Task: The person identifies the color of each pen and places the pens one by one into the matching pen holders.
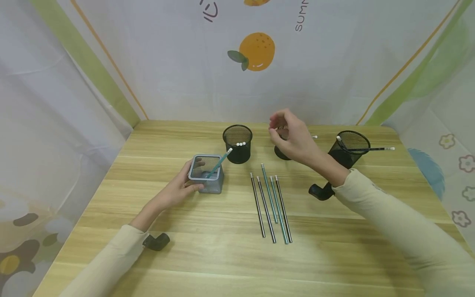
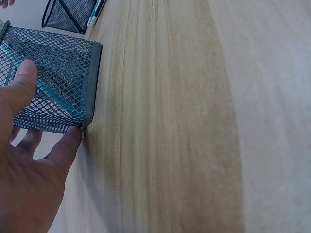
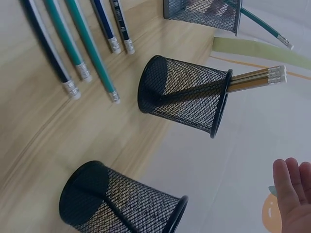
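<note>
My left hand [image 1: 174,192] grips a grey square mesh pencil holder [image 1: 212,186], fingers around its far side and thumb on its near side. A teal pencil [image 1: 223,158] leans inside that holder, eraser end up. Above the middle round black mesh cup [image 1: 282,154] is my right hand [image 1: 295,138], which partly hides it. In the right wrist view, the right hand's fingers [image 3: 291,182] extend with nothing between them. To the left, another round mesh cup [image 1: 238,154] holds several brown pencils [image 3: 255,79]. Dark pencils [image 1: 257,206] and teal pencils [image 1: 269,194] lie side by side on the table.
At the right stands a third round mesh cup [image 1: 339,158], with a black pencil [image 1: 376,149] sticking out sideways. A pale cloth [image 1: 178,82] printed with oranges hangs behind the wooden table [image 1: 222,260]. Black wrist mounts [image 1: 156,242] sit at both sleeves.
</note>
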Demonstrator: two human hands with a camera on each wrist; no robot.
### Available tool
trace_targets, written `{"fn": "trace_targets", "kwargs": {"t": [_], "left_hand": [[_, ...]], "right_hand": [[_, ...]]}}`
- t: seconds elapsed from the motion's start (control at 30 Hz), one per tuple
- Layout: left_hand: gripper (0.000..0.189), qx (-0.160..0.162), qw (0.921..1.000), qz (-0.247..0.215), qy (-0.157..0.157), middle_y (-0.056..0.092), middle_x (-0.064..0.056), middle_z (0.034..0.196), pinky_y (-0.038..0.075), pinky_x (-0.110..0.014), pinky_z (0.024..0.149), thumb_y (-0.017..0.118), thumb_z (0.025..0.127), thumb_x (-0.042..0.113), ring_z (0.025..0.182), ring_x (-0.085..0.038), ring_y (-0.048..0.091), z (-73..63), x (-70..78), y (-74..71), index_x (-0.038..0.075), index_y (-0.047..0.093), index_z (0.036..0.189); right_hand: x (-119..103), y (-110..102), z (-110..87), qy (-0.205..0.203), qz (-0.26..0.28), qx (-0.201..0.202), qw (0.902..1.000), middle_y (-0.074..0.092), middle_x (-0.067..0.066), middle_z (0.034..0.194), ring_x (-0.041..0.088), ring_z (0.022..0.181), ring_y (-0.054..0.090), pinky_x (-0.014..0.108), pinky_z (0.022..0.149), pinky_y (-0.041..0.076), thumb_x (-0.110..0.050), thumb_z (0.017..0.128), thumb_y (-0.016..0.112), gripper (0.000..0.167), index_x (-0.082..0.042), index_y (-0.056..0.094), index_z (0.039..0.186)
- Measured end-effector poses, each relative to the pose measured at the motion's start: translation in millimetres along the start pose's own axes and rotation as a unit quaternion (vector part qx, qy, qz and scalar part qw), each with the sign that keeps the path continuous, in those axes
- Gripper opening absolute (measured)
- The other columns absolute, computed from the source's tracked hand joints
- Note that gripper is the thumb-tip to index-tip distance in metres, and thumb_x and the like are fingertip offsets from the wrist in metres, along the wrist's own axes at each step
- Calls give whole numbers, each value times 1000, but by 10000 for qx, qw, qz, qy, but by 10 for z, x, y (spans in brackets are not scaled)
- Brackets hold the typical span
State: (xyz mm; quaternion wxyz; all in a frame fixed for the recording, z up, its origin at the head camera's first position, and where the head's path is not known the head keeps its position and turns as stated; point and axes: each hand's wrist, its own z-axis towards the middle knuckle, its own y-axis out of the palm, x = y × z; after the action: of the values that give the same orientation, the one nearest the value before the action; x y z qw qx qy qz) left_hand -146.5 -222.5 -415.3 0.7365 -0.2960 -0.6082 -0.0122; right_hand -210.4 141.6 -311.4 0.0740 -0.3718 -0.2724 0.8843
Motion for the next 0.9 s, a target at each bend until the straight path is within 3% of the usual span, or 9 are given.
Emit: {"fn": "trace_targets", "kwargs": {"t": [0.27,0.5,0.77,0.9], "left_hand": [[79,-1,10000,31,8,27,-28,158,34,-63,110,64,98,-2,140,-50,32,0,-7,2,5,16,160],[79,-1,10000,35,4,28,-28,158,34,-63,110,64,98,-2,140,-50,33,1,1,1,6,15,160],[78,-6,10000,31,3,28,-26,158,34,-63,110,64,98,-1,140,-49,33,0,-11,3,8,16,160],[78,-7,10000,23,-6,28,-26,158,34,-63,111,64,99,0,141,-49,33,-1,-13,2,8,17,160]], "right_hand": [[58,-92,-107,256,53,-106,9996,59,15,105,21,97,61,24,83,57,7,97,58,21,6,52,118],[80,-155,-199,329,17,-196,9993,59,15,107,20,98,62,35,84,58,7,98,58,20,5,52,117],[97,-198,-282,367,28,-285,9989,59,15,108,21,98,63,23,80,57,7,98,58,19,4,52,116],[110,-208,-307,399,-105,-343,9986,60,15,107,21,97,63,23,80,57,6,98,59,19,6,52,116]]}}
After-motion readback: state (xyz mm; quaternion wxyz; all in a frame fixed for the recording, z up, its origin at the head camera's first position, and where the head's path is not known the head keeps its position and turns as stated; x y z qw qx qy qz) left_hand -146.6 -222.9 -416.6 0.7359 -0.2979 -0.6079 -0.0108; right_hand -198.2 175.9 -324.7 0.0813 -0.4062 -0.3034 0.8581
